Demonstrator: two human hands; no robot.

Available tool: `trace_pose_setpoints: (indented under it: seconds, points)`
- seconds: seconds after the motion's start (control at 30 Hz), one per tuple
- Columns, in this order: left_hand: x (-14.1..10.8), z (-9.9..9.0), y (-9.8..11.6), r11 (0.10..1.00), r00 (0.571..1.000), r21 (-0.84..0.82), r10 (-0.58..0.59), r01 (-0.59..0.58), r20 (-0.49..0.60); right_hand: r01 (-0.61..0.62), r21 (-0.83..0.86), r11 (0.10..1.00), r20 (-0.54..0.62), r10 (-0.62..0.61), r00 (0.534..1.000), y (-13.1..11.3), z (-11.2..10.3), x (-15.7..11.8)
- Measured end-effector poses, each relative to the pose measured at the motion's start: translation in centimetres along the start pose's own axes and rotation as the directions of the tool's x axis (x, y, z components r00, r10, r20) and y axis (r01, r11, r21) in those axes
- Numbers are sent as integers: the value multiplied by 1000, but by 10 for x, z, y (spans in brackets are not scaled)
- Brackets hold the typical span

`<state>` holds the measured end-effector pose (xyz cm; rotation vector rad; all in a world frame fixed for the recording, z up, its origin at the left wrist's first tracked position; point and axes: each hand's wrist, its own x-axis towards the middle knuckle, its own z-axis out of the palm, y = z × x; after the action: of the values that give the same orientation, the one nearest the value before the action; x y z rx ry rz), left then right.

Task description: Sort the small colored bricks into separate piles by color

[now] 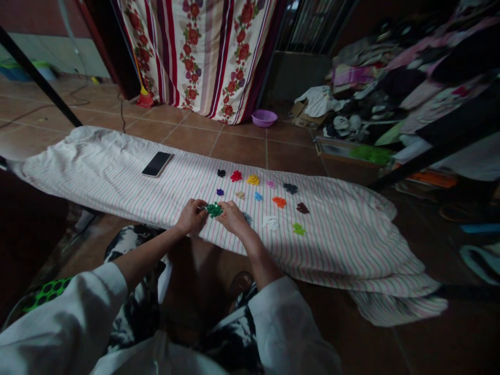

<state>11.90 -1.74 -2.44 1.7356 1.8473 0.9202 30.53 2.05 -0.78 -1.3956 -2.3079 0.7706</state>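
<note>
A small heap of green pieces [214, 210] lies near the front edge of the striped cloth [183, 179], between my two hands. At its left edge is my left hand [191, 216], fingers curled in and their tips close together. My right hand [233, 217] touches the heap from the right, thumb and fingers bent inward. What either set of fingertips holds is too small to make out. Grey pieces [247, 218] show partly behind my right hand. Close by lie piles of dark blue pieces [220, 192], beige pieces [240, 195] and light blue pieces [258, 196].
More piles sit beyond: black [221, 173], red [236, 176], yellow [253, 179], orange [279, 201], brown [302, 208], white [270, 223] and lime pieces [299, 229]. A phone [157, 164] lies to the left. A purple basin [264, 119] stands on the tiled floor.
</note>
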Motion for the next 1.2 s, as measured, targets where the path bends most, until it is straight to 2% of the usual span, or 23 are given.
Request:
trace_pose_setpoints:
  seconds: [0.17,0.3,0.47,0.73,0.9,1.07,1.2]
  points:
    - [8,-6,0,996,999,92,-6,1,51,-25,15,1000,8,25,1000,-1,-2,2]
    - [16,-6,5,980,991,193,30,-55,130,-32,34,999,10,31,999,0,-2,2]
    - [20,-10,13,951,962,256,109,-174,249,-8,50,999,0,8,1000,3,-3,2]
    - [25,-11,19,902,920,358,96,-242,380,22,-1,1000,41,-22,999,-1,-9,-2]
    - [24,-8,20,907,954,382,65,-180,294,35,-44,998,53,-32,998,0,-8,-1]
    - [22,-11,13,944,967,276,118,-180,226,39,-59,998,53,-36,998,1,-7,1]
    - [21,-14,5,972,986,207,85,-115,146,32,-62,998,39,-30,999,-1,-8,0]
